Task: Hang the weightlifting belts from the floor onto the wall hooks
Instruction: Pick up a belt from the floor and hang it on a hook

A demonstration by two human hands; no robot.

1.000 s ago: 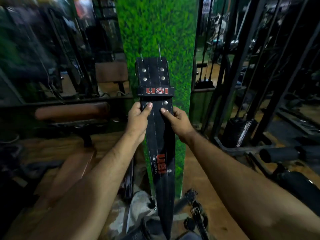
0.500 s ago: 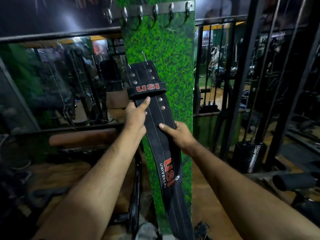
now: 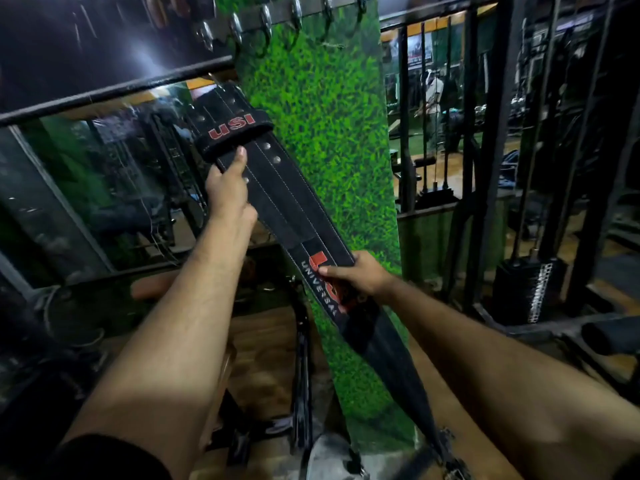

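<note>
A long black weightlifting belt (image 3: 277,202) with red USI lettering runs diagonally from upper left to lower right in front of a green grass-patterned pillar (image 3: 332,133). My left hand (image 3: 227,192) grips its upper part just below the loop with the logo. My right hand (image 3: 356,275) grips the belt lower down, over the second logo. A row of metal wall hooks (image 3: 266,20) runs along a bar at the top of the pillar, above the belt's buckle end. The belt's tail hangs down toward the floor.
A mirror (image 3: 104,188) with a dark frame fills the left. Black gym machine frames (image 3: 491,168) and a weight stack (image 3: 526,289) stand on the right. More dark straps (image 3: 304,368) and gear lie on the wooden floor by the pillar's base.
The belt has risen and tilted so its top leans left toward the hooks. My left hand went up with it; my right hand slid down the belt onto the lower logo.
</note>
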